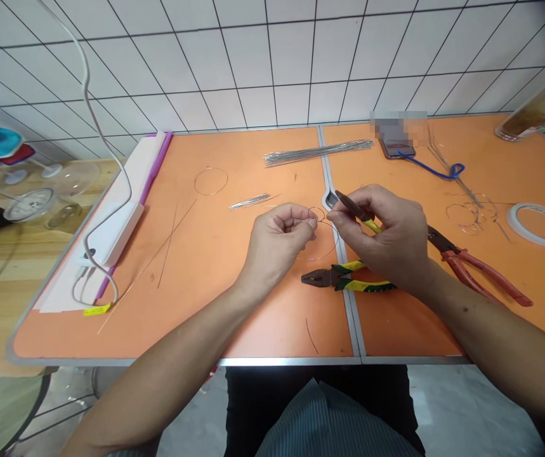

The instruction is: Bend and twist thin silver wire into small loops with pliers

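Near the middle of the orange table, my left hand [282, 235] pinches a thin wire [337, 238] bent into loops. Beside it on the right, my right hand [381, 231] is closed on a small tool [352, 206] with a dark tip and a yellow part; its fingertips also come close to the wire, and whether they touch it I cannot tell. Below the hands lie pliers [320, 278] with yellow and green handles, partly hidden by my right hand. Red-handled pliers [462, 257] lie to the right, behind my right wrist.
Wire bundles [317, 152] [249, 202] and a wire ring [210, 181] lie farther back. A phone [396, 141], blue cord [427, 166] and tape roll [541, 225] are on the right. At left stand a white device [122, 235] with a cable and loose wires [151, 260].
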